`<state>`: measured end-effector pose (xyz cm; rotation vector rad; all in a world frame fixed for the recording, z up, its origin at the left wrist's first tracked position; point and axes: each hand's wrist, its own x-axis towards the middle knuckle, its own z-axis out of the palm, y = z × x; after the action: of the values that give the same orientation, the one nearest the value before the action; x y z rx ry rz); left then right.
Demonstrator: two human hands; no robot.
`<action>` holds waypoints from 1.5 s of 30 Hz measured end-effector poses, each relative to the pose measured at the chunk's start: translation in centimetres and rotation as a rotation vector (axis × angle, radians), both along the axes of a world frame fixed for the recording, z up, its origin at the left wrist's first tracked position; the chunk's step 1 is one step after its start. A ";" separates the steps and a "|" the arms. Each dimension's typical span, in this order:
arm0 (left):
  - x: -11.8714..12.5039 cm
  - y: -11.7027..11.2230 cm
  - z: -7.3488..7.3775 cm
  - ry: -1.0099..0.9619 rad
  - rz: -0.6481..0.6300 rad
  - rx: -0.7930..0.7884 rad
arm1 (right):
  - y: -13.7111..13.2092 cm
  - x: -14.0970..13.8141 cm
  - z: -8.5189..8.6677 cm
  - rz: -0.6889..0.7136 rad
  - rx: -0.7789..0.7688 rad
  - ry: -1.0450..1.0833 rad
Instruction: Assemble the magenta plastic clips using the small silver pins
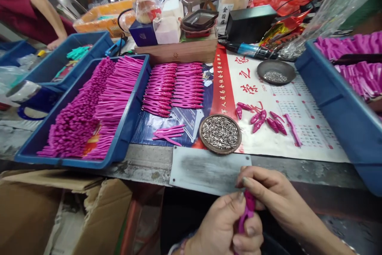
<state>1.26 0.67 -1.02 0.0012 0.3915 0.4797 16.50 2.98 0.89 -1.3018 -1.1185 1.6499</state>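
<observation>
I see a magenta plastic piece (249, 207), magenta rows filling a blue tray (131, 127), silvery pins in a brown dish (220, 134), and a white calendar sheet (298, 104) with red lettering.

Left hand (228, 225) curled closed, right hand (268, 195) pinching, hands touching

both hands bare, no gloves or rings; left hand (227, 227) w/ beaded bracelet at wrist, right hand (268, 195) plain.
</observation>
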 end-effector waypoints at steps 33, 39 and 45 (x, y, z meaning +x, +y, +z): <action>0.2 2.0 -0.4 -0.065 0.163 0.003 | 2.5 -2.7 1.5 0.018 0.116 -0.101; -0.7 2.8 0.4 -0.061 0.200 0.083 | 4.3 -1.8 2.4 0.094 0.249 -0.266; -1.1 2.2 -0.2 -0.041 0.290 0.104 | 8.9 0.1 2.1 0.214 0.692 -0.921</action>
<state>0.12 2.83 -1.22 0.0359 0.3274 0.7855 16.61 11.87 3.00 -1.4858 -2.1742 0.5823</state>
